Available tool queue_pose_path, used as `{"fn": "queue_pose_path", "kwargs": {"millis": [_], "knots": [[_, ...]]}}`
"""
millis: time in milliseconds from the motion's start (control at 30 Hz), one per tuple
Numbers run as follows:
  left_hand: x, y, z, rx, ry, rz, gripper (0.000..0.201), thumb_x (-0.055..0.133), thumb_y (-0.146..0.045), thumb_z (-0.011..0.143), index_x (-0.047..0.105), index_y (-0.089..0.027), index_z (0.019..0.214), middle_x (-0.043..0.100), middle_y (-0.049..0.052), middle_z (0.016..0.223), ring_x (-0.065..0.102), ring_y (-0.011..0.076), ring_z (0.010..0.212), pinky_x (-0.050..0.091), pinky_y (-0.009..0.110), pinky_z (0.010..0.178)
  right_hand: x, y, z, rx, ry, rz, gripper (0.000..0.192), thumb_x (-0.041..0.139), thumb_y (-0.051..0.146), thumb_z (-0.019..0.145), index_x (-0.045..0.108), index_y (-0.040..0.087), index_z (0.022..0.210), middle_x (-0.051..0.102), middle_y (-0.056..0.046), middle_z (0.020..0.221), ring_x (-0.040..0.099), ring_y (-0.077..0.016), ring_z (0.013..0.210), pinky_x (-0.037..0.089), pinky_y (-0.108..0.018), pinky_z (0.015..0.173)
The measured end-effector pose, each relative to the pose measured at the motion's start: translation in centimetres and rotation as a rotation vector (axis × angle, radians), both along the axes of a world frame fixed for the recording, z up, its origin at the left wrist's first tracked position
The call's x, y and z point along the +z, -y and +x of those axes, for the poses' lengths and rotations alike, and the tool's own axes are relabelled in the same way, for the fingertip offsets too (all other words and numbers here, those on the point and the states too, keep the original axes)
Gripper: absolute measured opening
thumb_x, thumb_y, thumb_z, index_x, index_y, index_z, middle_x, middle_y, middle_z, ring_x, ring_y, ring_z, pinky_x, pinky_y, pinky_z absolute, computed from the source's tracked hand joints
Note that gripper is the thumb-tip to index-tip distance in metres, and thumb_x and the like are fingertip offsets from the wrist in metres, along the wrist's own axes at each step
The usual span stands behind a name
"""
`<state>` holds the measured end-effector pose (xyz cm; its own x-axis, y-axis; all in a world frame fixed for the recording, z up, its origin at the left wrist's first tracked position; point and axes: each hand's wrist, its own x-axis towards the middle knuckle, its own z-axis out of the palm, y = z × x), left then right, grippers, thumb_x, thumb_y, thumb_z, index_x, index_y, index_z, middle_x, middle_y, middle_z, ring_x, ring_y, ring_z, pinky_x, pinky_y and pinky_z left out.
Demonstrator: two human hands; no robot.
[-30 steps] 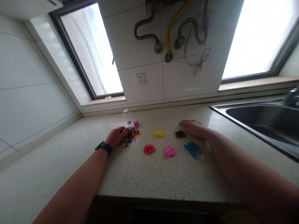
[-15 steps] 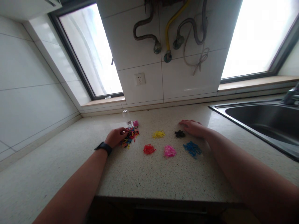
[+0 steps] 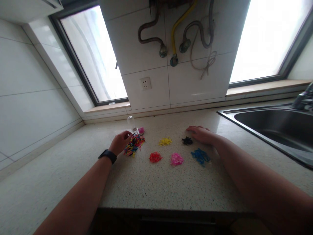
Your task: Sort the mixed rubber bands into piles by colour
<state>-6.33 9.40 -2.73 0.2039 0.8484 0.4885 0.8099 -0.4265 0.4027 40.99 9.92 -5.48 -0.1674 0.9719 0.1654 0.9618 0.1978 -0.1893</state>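
My left hand [image 3: 120, 142], with a dark watch on its wrist, is at the left edge of a mixed pile of small coloured rubber bands [image 3: 135, 144]. Its fingers are curled and pressed together; whatever may be between them is too small to make out. My right hand [image 3: 201, 134] lies open and flat on the counter, just beyond the little heap of black rubber bands [image 3: 187, 140]. Between the hands are sorted heaps of yellow bands [image 3: 165, 141], red bands [image 3: 155, 157], pink bands [image 3: 176, 159] and blue bands [image 3: 200, 156].
Behind the mixed pile are a clear plastic bottle [image 3: 131, 123] and a round pink object [image 3: 141, 130]. A steel sink [image 3: 230, 118] is set into the speckled counter [image 3: 156, 186] on the right. Pipes and a socket [image 3: 146, 83] are on the tiled wall.
My left hand has drawn slightly back and up to the left, uncovering more of the mixed pile. My right hand stays put on the counter. The view has shifted slightly.
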Motion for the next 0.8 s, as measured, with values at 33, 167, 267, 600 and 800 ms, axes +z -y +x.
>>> {"fn": "queue_pose_path", "kwargs": {"millis": [33, 167, 267, 600, 800], "knots": [[0.4, 0.3, 0.5, -0.019, 0.010, 0.010, 0.033, 0.051, -0.045, 0.091, 0.068, -0.017, 0.090, 0.059, -0.001, 0.063, 0.050, 0.0124, 0.058, 0.035, 0.024, 0.057, 0.0, 0.0, 0.0, -0.002, 0.002, -0.004, 0.052, 0.043, 0.027, 0.086, 0.055, 0.030, 0.137, 0.049, -0.007, 0.148, 0.041, -0.0330, 0.136, 0.032, -0.059, 0.108], [2.2, 2.1, 3.9, -0.122, 0.067, 0.010, 0.028, 0.054, -0.042, 0.091, 0.066, -0.016, 0.091, 0.064, 0.001, 0.071, 0.055, 0.0139, 0.066, 0.040, 0.025, 0.064, -0.1, -0.1, 0.1, 0.004, 0.002, -0.002, 0.052, 0.044, 0.027, 0.086, 0.055, 0.032, 0.136, 0.050, -0.006, 0.147, 0.041, -0.0329, 0.136, 0.032, -0.058, 0.108], [2.9, 4.4, 7.8, -0.291, 0.218, -0.108, 0.025, 0.054, -0.038, 0.091, 0.064, -0.015, 0.090, 0.067, 0.003, 0.078, 0.056, 0.0135, 0.068, 0.042, 0.024, 0.063, -0.2, -0.1, 0.2, 0.012, -0.001, 0.007, 0.051, 0.044, 0.028, 0.086, 0.055, 0.032, 0.136, 0.049, -0.005, 0.148, 0.040, -0.0338, 0.137, 0.033, -0.059, 0.108], [5.2, 11.8, 15.0, -0.592, 0.533, -0.557, 0.021, 0.066, -0.033, 0.087, 0.070, -0.015, 0.094, 0.072, 0.007, 0.087, 0.050, 0.0065, 0.055, 0.037, 0.018, 0.047, 0.8, 1.1, -1.0, 0.009, 0.016, -0.027, 0.049, 0.044, 0.030, 0.087, 0.055, 0.031, 0.135, 0.047, -0.005, 0.150, 0.041, -0.0346, 0.134, 0.033, -0.059, 0.106], [7.2, 13.9, 15.4, -0.687, 0.635, -0.578, 0.015, 0.072, -0.028, 0.082, 0.071, -0.017, 0.091, 0.072, 0.005, 0.084, 0.053, 0.0062, 0.056, 0.042, 0.017, 0.047, 1.4, 1.8, -1.8, -0.004, 0.009, -0.039, 0.048, 0.046, 0.030, 0.088, 0.056, 0.030, 0.134, 0.049, -0.007, 0.148, 0.042, -0.0346, 0.134, 0.032, -0.058, 0.107]]}}
